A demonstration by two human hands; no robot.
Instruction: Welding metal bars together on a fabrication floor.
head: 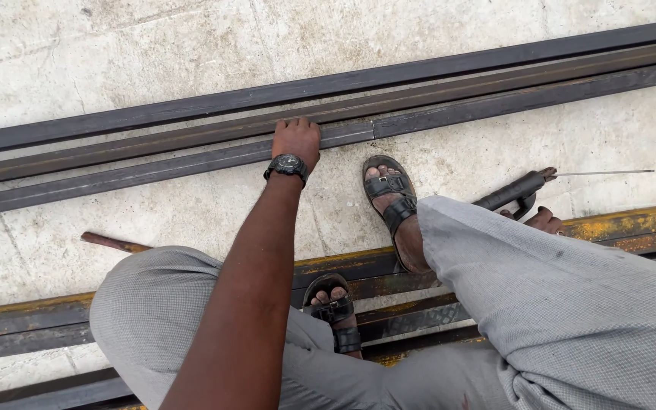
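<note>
While crouched over the concrete floor (153, 53), pressing the left hand (295, 140) down on the nearest dark steel tube (191, 161), fingers curled over its far edge, just beside a butt seam (374, 130). With the right hand (545, 220), mostly hidden behind the knee, seemingly gripping a black electrode holder (512, 192), its thin rod (605, 172) pointing right, well apart from the seam. Judged as steadying and lining up. Next calls for bringing the rod tip to the seam, keeping the tube pinned, clear of the sandalled foot (390, 190).
</note>
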